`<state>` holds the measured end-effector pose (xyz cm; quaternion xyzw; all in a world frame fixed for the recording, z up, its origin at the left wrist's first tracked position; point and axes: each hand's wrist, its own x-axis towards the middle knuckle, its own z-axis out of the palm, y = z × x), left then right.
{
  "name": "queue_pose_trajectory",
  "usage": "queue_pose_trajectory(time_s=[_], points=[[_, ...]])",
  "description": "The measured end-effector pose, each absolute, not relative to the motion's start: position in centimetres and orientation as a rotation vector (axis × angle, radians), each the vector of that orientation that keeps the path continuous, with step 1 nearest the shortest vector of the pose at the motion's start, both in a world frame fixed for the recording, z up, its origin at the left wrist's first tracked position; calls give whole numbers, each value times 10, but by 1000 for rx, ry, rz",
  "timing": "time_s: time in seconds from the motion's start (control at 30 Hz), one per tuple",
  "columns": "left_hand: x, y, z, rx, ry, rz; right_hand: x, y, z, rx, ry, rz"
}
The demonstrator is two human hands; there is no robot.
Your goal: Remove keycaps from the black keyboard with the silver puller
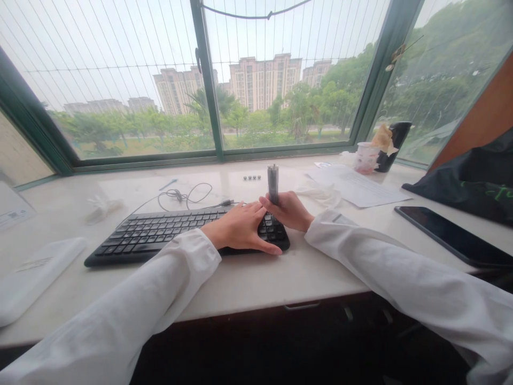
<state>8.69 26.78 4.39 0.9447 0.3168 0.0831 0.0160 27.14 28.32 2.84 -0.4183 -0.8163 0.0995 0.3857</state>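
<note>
Grey metal cylinder (pixel 273 182), upright mid-frame above the right end of the keyboard (pixel 160 230); we judge it rigid, smooth, weighty. Grip of right hand (pixel 289 211) clamped round its base; left hand (pixel 239 231) spread flat on the keys.

Tablet (pixel 457 239), papers (pixel 356 187), pink cup (pixel 365 158)

Upright grey cylinder (pixel 273 182) at right end of black keyboard (pixel 160 230).
</note>
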Motion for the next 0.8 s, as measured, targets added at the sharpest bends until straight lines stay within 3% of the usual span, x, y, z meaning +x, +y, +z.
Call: queue_pose_trajectory(time_s=[0.23, 0.57, 0.8], points=[[87, 269, 43, 2950, 1000, 258, 266, 288, 25, -1150, -1886, 330], [86, 269, 42, 2945, 1030, 249, 280, 292, 28, -953, -2088, 429], [86, 270, 39, 2960, 1087, 181, 281, 304, 22, -1096, -2003, 548]])
